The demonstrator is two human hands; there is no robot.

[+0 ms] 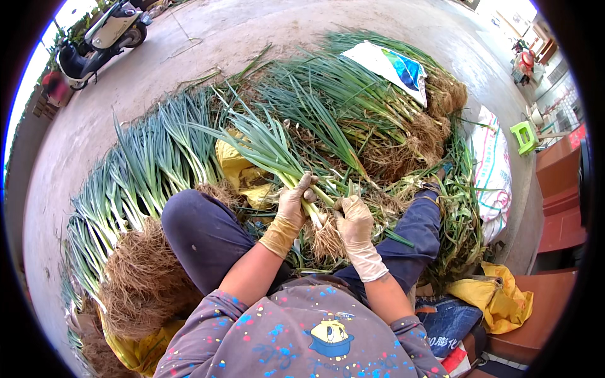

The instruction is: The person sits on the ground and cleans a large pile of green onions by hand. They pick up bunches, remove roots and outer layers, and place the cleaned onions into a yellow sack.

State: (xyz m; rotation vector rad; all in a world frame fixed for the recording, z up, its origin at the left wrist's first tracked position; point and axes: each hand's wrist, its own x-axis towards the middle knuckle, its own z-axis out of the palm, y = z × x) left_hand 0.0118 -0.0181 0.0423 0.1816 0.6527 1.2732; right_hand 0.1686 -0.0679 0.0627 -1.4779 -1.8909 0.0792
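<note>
My left hand (293, 203), in a dirty pale rubber glove, is closed around the white stalks of a bunch of green onions (272, 151). Their leaves point up and to the left, and their roots hang between my hands. Beside the root end, my right hand (352, 219), gloved too, has curled fingers close to a stalk; whether it grips anything is unclear. Peeled leaves and scraps lie beneath both hands. To my left, rows of green onions (142, 175) rest with their brown roots (146, 274) towards me. A heap of green onions (340, 94) lies ahead, to the right.
A white and blue plastic bag (401, 71) lies on the heap. At right are a white woven sack (491, 175), a green plastic stool (523, 137) and a yellow sack (505, 297). A scooter (104, 38) stands at the far left. My bent knees flank the work.
</note>
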